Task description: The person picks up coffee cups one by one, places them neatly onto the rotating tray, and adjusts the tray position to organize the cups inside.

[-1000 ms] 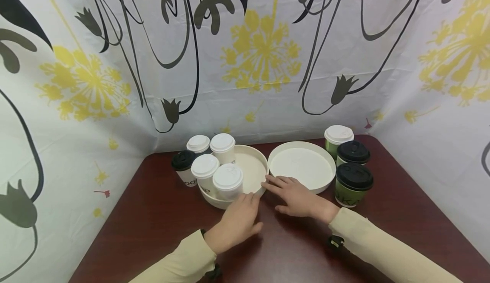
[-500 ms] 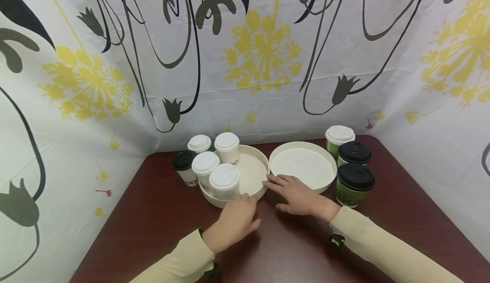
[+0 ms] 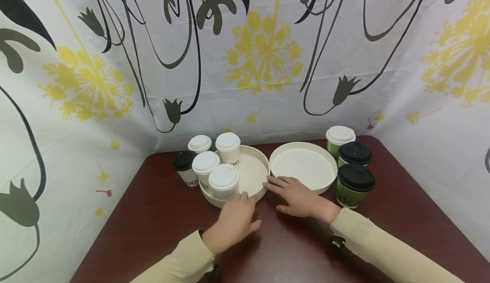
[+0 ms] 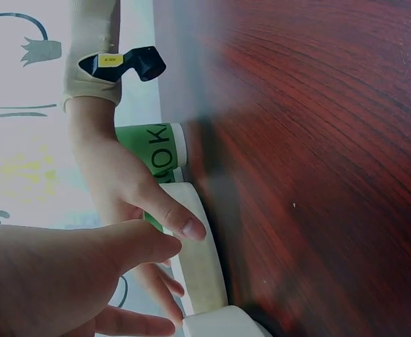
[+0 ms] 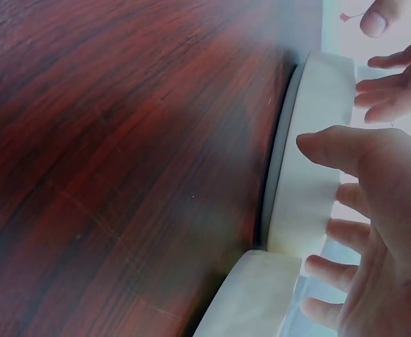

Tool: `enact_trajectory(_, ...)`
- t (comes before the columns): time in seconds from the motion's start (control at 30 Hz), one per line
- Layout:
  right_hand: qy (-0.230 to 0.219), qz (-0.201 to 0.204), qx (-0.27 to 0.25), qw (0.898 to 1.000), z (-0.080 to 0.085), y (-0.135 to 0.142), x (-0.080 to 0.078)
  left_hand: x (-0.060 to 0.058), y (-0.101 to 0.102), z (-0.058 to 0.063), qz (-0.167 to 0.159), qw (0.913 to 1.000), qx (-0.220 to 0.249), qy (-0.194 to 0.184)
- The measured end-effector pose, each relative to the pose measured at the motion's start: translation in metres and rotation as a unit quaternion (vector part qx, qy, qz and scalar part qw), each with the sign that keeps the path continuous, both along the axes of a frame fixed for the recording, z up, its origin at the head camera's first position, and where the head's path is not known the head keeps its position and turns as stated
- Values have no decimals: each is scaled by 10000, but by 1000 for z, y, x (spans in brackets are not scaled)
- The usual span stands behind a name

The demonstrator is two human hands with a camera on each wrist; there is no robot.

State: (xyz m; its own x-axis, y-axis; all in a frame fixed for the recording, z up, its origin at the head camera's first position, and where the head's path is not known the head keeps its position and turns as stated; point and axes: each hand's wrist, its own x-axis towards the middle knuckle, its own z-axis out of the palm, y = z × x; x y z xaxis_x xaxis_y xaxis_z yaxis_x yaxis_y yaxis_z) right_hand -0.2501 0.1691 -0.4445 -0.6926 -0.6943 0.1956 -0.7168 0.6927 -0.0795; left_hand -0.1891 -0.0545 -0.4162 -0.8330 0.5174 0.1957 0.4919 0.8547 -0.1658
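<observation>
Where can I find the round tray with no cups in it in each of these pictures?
Head: the tray lies right of centre, just beyond the right hand.
Left wrist: the tray is at lower middle, seen side-on and partly hidden by that hand.
Right wrist: the tray is at the bottom, right of centre, cut off by the edge.
Shared landmark: the right hand.

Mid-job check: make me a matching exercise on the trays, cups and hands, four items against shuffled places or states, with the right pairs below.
Things
1. left tray
2. front green cup
3. right hand
4. left hand

Places or states
A. fingertips near where the trays meet
B. standing beside the right tray, black lid on
C. fingertips at the left tray's front rim
D. with white-lidded cups inside

Pairs: 1-D, 2-B, 3-A, 4-C
</observation>
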Motion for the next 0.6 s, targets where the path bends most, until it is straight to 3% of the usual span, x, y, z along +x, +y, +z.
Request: enact_trajectory(0.6, 99, 28, 18, 9999, -3, -9, 10, -2, 12, 1, -44, 9998, -51, -169)
